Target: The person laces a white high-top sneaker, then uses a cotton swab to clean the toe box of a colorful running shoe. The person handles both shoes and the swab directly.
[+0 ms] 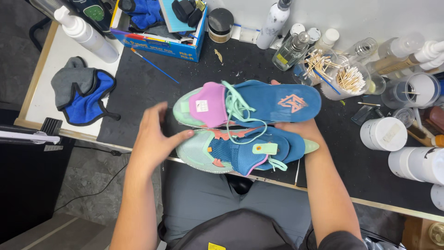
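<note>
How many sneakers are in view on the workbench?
2. One blue sneaker with a pink tongue lies farther from the person; the other sneaker sits at the near edge, between the left hand and right hand. None seems hidden.

Sneaker (231, 153), blue upper with mint-green toe and sole, coral and pink accents. Lies on its side, toe against the left hand (155, 139), heel at the right hand (296, 129). Tongue pulled out; mint laces (240, 113) loose. Blue insole (273, 103) with coral emblem lies flat just beyond both hands, touching the sneaker's upper edge.
</note>
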